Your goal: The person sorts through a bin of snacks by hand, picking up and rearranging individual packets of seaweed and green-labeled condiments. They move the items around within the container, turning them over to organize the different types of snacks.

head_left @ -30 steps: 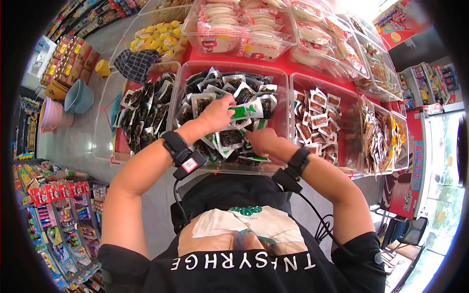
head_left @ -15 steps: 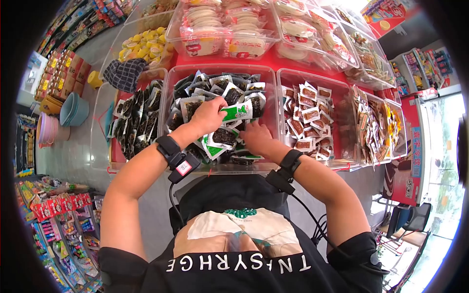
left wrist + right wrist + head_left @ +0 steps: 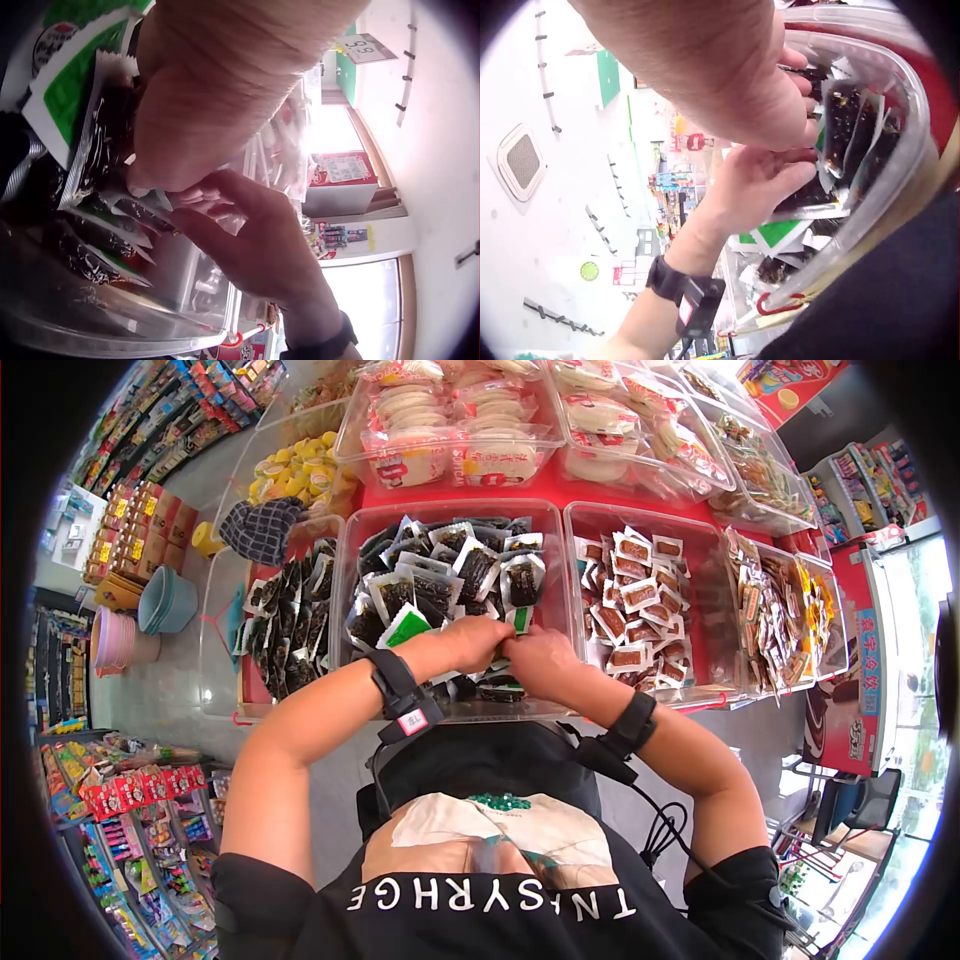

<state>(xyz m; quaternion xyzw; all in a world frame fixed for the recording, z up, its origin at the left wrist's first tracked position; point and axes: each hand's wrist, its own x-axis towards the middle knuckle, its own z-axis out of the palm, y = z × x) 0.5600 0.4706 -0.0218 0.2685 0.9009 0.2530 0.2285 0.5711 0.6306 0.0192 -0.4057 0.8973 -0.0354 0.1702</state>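
In the head view, my left hand (image 3: 465, 644) and right hand (image 3: 543, 662) meet at the near part of a clear plastic bin (image 3: 352, 550). A small packet with a green face (image 3: 520, 619) shows at their fingertips, and the fingers of both hands pinch it. Most of it is hidden behind them. Around the hands lie dark-filled snack packets (image 3: 478, 568), some standing on edge. Another green-faced packet (image 3: 406, 625) leans beside my left wrist. The left wrist view shows the right hand (image 3: 247, 225) with bent fingers and thumb close to the packet edges.
To the left is a bin of dark packets (image 3: 290, 615) with a checked cloth (image 3: 262, 528) over its far corner. A bin of brown packets (image 3: 640, 600) stands to the right. Behind are raised bins of pale, round wrapped food (image 3: 405, 420). A red hook (image 3: 772, 304) sits at the bin's front rim.
The left hand has come down and toward me with the green packet, which was lifted over the pile. The right hand has lifted slightly from among the packets, and the hands now meet.
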